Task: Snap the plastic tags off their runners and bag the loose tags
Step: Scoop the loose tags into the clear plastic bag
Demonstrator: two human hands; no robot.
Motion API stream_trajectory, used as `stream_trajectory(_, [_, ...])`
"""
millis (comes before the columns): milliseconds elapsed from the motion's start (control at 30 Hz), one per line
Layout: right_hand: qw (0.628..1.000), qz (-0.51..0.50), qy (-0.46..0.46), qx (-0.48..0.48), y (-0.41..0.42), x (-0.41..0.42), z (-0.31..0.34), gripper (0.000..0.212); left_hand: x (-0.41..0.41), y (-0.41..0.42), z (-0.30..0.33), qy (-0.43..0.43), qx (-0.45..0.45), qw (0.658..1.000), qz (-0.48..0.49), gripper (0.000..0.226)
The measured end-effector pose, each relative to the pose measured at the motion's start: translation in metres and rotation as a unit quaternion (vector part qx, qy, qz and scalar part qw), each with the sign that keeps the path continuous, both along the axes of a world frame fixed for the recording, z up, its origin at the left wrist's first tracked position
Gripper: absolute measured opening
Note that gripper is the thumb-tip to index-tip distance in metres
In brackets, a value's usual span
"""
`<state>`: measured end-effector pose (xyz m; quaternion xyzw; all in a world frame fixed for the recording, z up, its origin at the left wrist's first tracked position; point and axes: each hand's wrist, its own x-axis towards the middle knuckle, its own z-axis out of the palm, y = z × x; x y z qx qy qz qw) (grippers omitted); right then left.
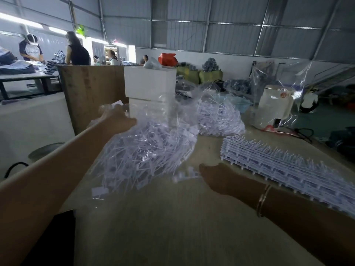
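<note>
A: Status, from the left side of the bench?

B: The left hand is raised above the table and grips the upper edge of a clear plastic bag. The fingers curl into the film and hold the mouth up. The bag rests on the table and is largely filled with loose tags. One or two tags lie on the table just beside its lower edge.

A: Centre and right?

B: The right hand is low, near the bag mouth, with a small cluster of snapped tags at its fingertips. The frame is blurred there. Pinch or push cannot be determined. Further right, a stack of runners with tags attached lies flat on the table. Behind the bag, a second filled bag sits beside the white boxes.

A: Step in hand?

B: Bagging, by my assessment. Snapping is not finished, since the runner stack remains.

A: Next move?

B: Keep the mouth held open, carry the cluster fully inside before release, then collect the strays. The film is slack, so the opening may collapse if the left grip loosens.
</note>
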<state>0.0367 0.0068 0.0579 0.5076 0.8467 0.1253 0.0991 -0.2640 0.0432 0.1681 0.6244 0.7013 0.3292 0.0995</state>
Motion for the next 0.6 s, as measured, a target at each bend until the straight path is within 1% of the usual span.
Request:
stream_trajectory(67, [1.0, 0.025, 0.011, 0.001, -0.006, 0.017, 0.023, 0.032, -0.005, 0.005, -0.009, -0.023, 0.004, 1.0, 0.003, 0.012])
stream_trajectory(100, [0.999, 0.027, 0.034, -0.004, -0.011, 0.023, 0.039, 0.029, -0.006, 0.006, -0.007, -0.057, 0.018, 0.998, 0.021, 0.011])
stream_trajectory(133, [0.996, 0.021, 0.084, -0.016, -0.014, 0.027, 0.057, 0.024, -0.006, 0.005, -0.004, -0.109, 0.039, 0.993, 0.033, 0.01])
stream_trajectory(167, [0.985, 0.016, 0.166, -0.037, -0.016, 0.027, 0.078, 0.021, -0.005, 0.002, 0.001, -0.182, 0.06, 0.981, 0.035, 0.013])
stream_trajectory(200, [0.96, 0.025, 0.272, -0.061, -0.016, 0.022, 0.101, 0.022, -0.003, -0.001, 0.008, -0.257, 0.08, 0.963, 0.024, 0.018])
stream_trajectory(267, [0.873, 0.102, 0.472, -0.073, -0.011, 0.0, 0.148, 0.026, 0.006, -0.013, 0.02, -0.391, 0.111, 0.913, -0.028, 0.019])
stream_trajectory(300, [0.827, 0.146, 0.538, -0.068, -0.006, -0.016, 0.171, 0.026, 0.01, -0.019, 0.025, -0.431, 0.123, 0.892, -0.053, 0.018])
stream_trajectory(400, [0.708, 0.22, 0.667, -0.074, 0.018, -0.08, 0.219, 0.022, 0.018, -0.036, 0.029, -0.488, 0.145, 0.856, -0.088, 0.012])
stream_trajectory(433, [0.671, 0.235, 0.699, -0.077, 0.026, -0.102, 0.227, 0.023, 0.017, -0.04, 0.027, -0.515, 0.153, 0.838, -0.098, 0.012])
stream_trajectory(467, [0.646, 0.242, 0.719, -0.084, 0.035, -0.121, 0.23, 0.023, 0.017, -0.042, 0.026, -0.541, 0.165, 0.818, -0.105, 0.014])
stream_trajectory(500, [0.641, 0.241, 0.723, -0.095, 0.042, -0.138, 0.227, 0.024, 0.016, -0.044, 0.025, -0.551, 0.181, 0.808, -0.101, 0.017])
stream_trajectory(533, [0.656, 0.23, 0.709, -0.116, 0.049, -0.149, 0.218, 0.023, 0.016, -0.046, 0.025, -0.548, 0.203, 0.807, -0.087, 0.021])
stream_trajectory(567, [0.695, 0.211, 0.673, -0.14, 0.057, -0.156, 0.204, 0.021, 0.014, -0.047, 0.027, -0.542, 0.227, 0.806, -0.07, 0.024])
stream_trajectory(600, [0.764, 0.186, 0.597, -0.159, 0.065, -0.158, 0.19, 0.019, 0.013, -0.048, 0.029, -0.539, 0.25, 0.802, -0.056, 0.026])
